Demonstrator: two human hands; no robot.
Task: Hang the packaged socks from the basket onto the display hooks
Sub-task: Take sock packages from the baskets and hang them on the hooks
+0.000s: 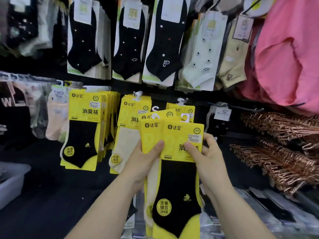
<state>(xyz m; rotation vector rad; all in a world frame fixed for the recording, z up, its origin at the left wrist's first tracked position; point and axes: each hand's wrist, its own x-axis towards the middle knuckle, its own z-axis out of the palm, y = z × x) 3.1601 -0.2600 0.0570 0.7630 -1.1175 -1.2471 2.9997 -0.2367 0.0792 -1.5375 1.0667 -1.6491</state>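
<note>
Both hands hold a fanned stack of yellow sock packs [176,178] in front of the display wall. My left hand [146,159] grips the stack's left side, thumb on a yellow card. My right hand [207,152] pinches the front pack, a black sock on a yellow card, at its upper right. White plastic hangers stick up from the held packs. Behind them, matching yellow packs hang on hooks: black socks [84,135] at left, cream socks [127,135] in the middle, and more [181,109] right behind the held stack. The basket is not clearly in view.
An upper row of black [129,42] and pale sock packs hangs above. Pink fabric [284,57] bulges at the upper right. Copper-coloured hangers [279,149] pile up at the right. A grey bin [12,183] sits at the left edge. Clear-wrapped packs [269,209] lie at lower right.
</note>
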